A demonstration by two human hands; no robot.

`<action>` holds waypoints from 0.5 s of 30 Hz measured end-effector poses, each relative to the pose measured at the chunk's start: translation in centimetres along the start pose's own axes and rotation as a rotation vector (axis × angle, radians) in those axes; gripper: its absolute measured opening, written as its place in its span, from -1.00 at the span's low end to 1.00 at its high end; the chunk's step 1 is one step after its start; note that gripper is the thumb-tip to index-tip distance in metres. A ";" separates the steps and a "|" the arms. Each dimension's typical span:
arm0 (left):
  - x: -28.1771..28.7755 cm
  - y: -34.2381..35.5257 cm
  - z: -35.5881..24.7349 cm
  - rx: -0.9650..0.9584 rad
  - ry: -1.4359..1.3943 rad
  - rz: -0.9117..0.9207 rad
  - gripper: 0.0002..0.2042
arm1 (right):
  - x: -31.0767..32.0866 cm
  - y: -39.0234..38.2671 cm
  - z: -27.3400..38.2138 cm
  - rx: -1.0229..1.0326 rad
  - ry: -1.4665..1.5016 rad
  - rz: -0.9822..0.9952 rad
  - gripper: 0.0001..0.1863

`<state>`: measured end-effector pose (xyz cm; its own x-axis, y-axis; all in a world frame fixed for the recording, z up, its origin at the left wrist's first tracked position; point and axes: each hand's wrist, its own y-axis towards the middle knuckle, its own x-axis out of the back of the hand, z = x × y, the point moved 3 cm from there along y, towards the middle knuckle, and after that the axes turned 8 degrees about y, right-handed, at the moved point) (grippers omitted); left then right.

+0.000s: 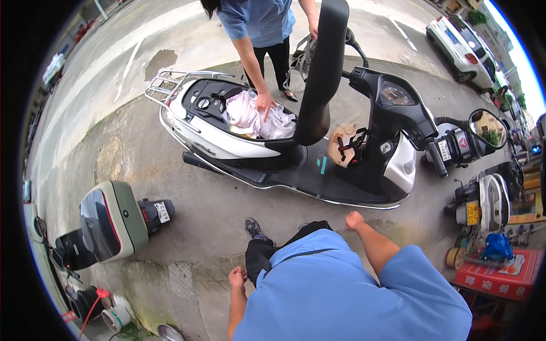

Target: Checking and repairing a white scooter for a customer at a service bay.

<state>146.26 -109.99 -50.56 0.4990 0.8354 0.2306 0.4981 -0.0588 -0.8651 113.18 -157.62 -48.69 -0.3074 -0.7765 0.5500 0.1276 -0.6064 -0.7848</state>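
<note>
My left hand (pixel 238 277) hangs low beside my dark trousers, its fingers curled in with nothing visible in them. Closed into a fist, my right hand (pixel 355 220) is held out just short of a white and black scooter (pixel 239 149), not touching it. The scooter's black seat (pixel 324 68) is tipped up. Inside the storage well lies a bundle of pale pink and white cloth (pixel 244 113). A co-worker in a blue shirt presses a hand (pixel 264 103) onto that cloth. The co-worker's other hand (pixel 313 25) is by the raised seat, partly hidden.
A beige helmet (pixel 343 145) rests on the scooter's footboard. Behind me on the left stands another scooter with a green-grey top box (pixel 116 219). More scooters (pixel 492 196) and a red box (pixel 500 273) line the right. A white car (pixel 463 51) is parked beyond.
</note>
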 end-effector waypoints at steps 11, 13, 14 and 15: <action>11.1 12.6 -14.1 -0.274 0.433 0.058 -0.89 | -11.1 -8.5 9.3 0.085 0.204 -0.103 -0.66; 10.3 12.7 -15.2 -0.245 0.472 0.090 -0.90 | -11.7 -9.3 8.7 0.083 0.257 -0.111 -0.70; 9.4 12.3 -15.9 -0.209 0.494 0.104 -0.91 | -12.4 -9.3 7.1 0.075 0.270 -0.124 -0.70; 8.4 12.2 -16.8 -0.221 0.504 0.113 -0.91 | -13.3 -9.1 5.0 0.114 0.322 -0.200 -0.77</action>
<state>168.41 -112.87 -51.70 0.8078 0.4562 0.3732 0.5318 -0.2912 -0.7952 120.86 -142.64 -47.38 -0.6144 -0.5587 0.5571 0.1335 -0.7695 -0.6245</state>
